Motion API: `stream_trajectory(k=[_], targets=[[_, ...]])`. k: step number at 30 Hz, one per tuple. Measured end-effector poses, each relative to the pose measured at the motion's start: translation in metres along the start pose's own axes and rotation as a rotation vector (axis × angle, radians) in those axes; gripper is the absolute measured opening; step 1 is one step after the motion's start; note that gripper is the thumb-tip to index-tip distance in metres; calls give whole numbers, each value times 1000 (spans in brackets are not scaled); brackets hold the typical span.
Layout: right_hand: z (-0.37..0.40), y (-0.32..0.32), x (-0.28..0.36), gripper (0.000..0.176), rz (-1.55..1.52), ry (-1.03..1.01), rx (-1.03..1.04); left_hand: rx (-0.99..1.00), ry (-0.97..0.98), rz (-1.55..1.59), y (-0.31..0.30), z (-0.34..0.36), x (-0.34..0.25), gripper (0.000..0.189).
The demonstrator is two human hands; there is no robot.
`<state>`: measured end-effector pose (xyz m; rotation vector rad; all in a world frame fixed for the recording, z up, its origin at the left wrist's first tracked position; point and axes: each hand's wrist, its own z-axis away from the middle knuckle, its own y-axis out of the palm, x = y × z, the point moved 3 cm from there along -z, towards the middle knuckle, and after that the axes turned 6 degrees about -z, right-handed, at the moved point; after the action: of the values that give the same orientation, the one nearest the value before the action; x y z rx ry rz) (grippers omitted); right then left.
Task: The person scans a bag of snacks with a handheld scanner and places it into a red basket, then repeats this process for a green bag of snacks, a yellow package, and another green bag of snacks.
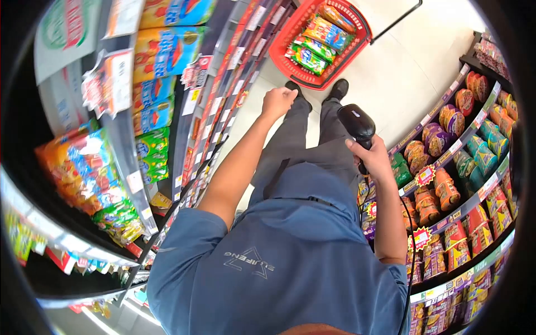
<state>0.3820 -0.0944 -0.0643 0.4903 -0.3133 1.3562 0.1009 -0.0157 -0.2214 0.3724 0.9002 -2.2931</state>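
My right hand (375, 155) is wrapped round the handle of a black barcode scanner (356, 121), its head pointing up and away from me. A black cord (409, 229) runs down beside my right forearm. My left hand (279, 103) hangs over my left leg with its fingers curled in, and nothing shows in it. Just beyond my feet, a red shopping basket (277, 51) stands on the floor. Several snack packets lie inside, some green (306, 58) and one orange and blue (328, 33). Neither hand touches the basket.
Along my left runs a shelf rack with orange, blue and green snack packets (167, 50) and price tags. On my right, shelves hold rows of cup-shaped packages (438, 139) and boxy packs (477, 229). Pale tiled floor (416, 72) lies between them. The basket's black handle (396, 22) sticks out rightward.
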Motion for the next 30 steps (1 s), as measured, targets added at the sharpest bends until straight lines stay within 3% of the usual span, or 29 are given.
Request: stream_trajectory(k=[6, 7, 10, 12, 16, 20, 24, 26, 28, 30], targets=[[-41, -17, -35, 19, -5, 143, -52, 203, -296, 462, 103, -104, 27, 33], [-48, -24, -47, 31, -21, 204, -23, 245, -313, 527, 115, -123, 32, 31], [-67, -41, -79, 29, -33, 281, -74, 259, -339, 592, 150, -183, 45, 30], [-80, -55, -108, 27, -50, 316, -94, 219, -385, 714, 168, -226, 46, 27], [-103, -74, -134, 25, -85, 340, -194, 63, -253, 1004, 194, -321, 37, 33], [-116, -86, -146, 22, -121, 401, -222, -59, -351, 1341, 212, -386, 14, 45], [-123, -90, -143, 17, -120, 373, -259, -53, -367, 1253, 216, -411, 3, 51], [-123, -92, -145, 17, -129, 364, -267, -102, -463, 1084, 206, -405, -5, 53], [-122, -90, -141, 17, -109, 413, -251, -122, -343, 1108, 218, -417, 17, 57], [-119, -84, -134, 19, -84, 391, -249, -318, -285, 1044, 221, -419, 29, 59]])
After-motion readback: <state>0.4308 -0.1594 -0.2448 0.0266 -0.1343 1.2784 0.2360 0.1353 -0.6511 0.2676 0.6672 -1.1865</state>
